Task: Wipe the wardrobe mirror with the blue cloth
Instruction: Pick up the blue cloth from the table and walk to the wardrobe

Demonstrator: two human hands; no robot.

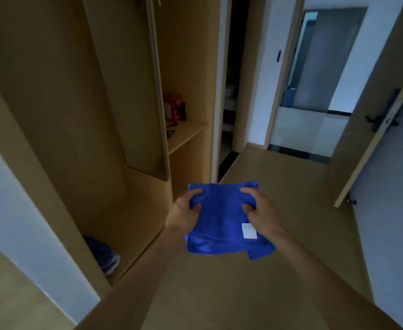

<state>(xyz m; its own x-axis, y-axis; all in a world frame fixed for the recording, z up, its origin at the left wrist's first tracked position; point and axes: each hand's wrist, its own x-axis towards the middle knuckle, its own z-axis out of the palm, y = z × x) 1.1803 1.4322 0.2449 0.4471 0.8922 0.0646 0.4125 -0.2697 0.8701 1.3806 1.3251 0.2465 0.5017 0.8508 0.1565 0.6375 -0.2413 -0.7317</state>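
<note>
Blue cloth [222,217]: folded into a flat pad and held in the air at about waist height over the floor, white label [249,231] on its near right part.

Left hand [186,208] grips the cloth's left edge, with the thumb on top and the fingers curled under. Right hand [260,210] grips the right edge the same way. Both hands are clamped on fabric and neither is free.

The open wardrobe [53,115] lies left of the cloth and beyond it. A blue bag [103,253] sits on the wardrobe floor, left of the cloth. A tall hinged panel [136,91] stands farther up and left, and an orange box [174,107] sits on a shelf beyond the cloth.

Mirror: I cannot pick it out with certainty. The tall panel is the likeliest carrier, though its face reads only as tan.

Judgement: the target surface lies forward and left of the cloth, so the left hand is nearer. The cloth must tip from flat to upright to meet it.
</note>
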